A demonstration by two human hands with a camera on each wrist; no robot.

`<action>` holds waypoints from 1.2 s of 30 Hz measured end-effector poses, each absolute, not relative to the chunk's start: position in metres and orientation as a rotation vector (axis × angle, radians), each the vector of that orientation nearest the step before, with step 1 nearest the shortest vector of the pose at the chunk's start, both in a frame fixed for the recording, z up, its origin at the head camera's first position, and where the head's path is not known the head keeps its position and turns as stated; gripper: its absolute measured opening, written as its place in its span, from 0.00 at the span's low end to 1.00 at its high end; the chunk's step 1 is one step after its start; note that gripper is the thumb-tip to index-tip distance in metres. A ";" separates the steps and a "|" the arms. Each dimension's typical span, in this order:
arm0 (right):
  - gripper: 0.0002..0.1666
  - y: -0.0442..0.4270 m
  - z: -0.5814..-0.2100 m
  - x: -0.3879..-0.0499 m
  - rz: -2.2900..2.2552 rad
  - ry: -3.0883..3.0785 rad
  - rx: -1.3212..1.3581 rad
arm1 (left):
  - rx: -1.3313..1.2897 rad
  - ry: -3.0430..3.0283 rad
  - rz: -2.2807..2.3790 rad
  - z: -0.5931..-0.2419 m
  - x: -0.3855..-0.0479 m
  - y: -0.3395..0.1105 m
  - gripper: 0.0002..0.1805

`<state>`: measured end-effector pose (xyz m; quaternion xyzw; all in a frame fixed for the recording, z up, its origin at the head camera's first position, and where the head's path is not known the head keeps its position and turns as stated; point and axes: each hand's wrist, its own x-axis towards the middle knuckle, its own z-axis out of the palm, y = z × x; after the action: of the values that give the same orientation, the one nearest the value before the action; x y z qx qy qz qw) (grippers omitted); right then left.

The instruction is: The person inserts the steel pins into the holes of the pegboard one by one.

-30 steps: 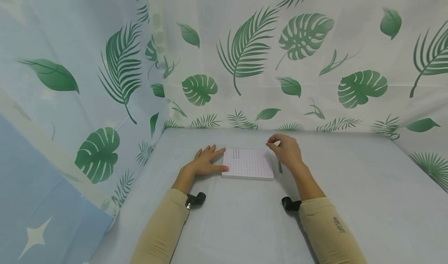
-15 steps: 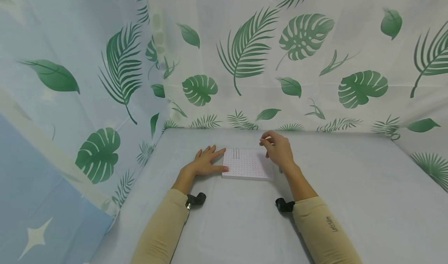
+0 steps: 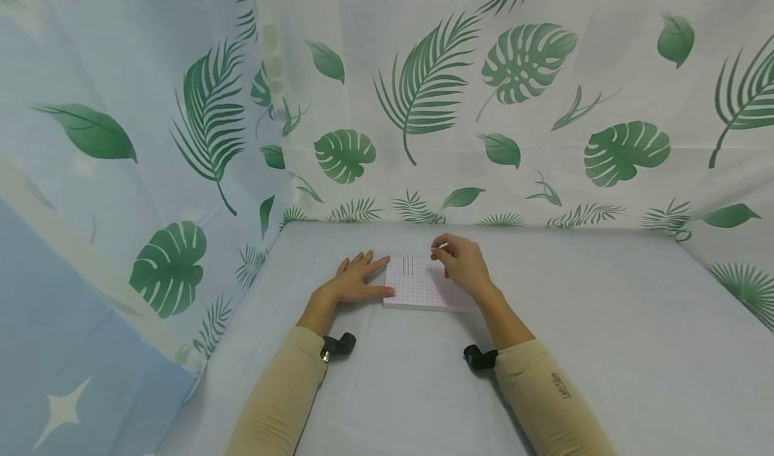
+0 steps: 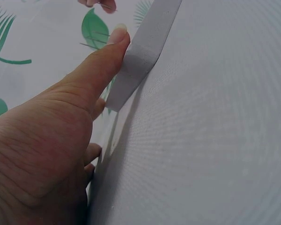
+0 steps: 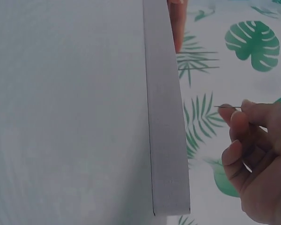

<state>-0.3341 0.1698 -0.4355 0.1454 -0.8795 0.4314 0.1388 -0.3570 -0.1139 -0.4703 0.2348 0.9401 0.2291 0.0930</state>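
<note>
A white board [image 3: 417,296] with a grid of small holes lies on the table. Several thin dark pins [image 3: 408,266] stand upright in its far left part. My left hand [image 3: 353,283] rests at the board's left side with straight, spread fingers. In the left wrist view its thumb [image 4: 98,70] lies on the edge of the board. Over the board's far right part, my right hand [image 3: 464,266] pinches one thin dark pin [image 5: 217,107] between thumb and index finger. In the right wrist view that pin is above the board, apart from the standing ones.
A pale cloth covers the table [image 3: 399,382]. Behind the board hangs a white curtain [image 3: 544,167] with green leaf prints, and another leafy curtain [image 3: 133,194] hangs at the left. Both wrists carry a black camera [image 3: 480,358].
My right hand has moved left over the board with the pin. The dark pins lying beside the board's right edge are now hidden by the hand and arm. My left hand has stayed put.
</note>
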 end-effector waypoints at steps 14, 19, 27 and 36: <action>0.03 0.151 -0.448 -0.335 1.104 -2.606 0.506 | 0.703 2.784 0.673 -0.470 -0.356 -0.115 0.53; 0.05 0.145 -0.452 -0.336 1.111 -2.588 0.498 | 0.709 2.783 0.669 -0.469 -0.355 -0.115 0.52; 0.07 0.142 -0.456 -0.337 1.096 -2.587 0.466 | 0.701 2.782 0.669 -0.468 -0.354 -0.115 0.52; 0.08 0.139 -0.452 -0.334 1.107 -2.616 0.442 | 0.701 2.787 0.663 -0.469 -0.355 -0.115 0.52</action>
<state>-0.3343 0.1388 -0.4524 0.1525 -0.9018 0.3818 0.1331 -0.3552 -0.1151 -0.4694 0.2367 0.9406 0.2237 0.0958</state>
